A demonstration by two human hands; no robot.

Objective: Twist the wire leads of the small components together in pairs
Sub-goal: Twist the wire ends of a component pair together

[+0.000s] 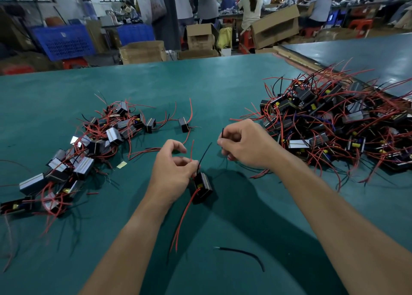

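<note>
Mat [200, 87] open toward far edge [200, 57], left hand [171, 172] tight around component leads [205, 153], right hand [245, 145] around black wire [222, 134].

blk component [202, 186] centre, red leads [183, 216] down, blk lead [205, 154] up, 2nd blk wire [222, 136], heap l [78, 161], heap r [334, 127]

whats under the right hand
The green table, with a few red leads poking out below the right hand, which pinches a black wire. Anything beneath its palm is covered.
</note>
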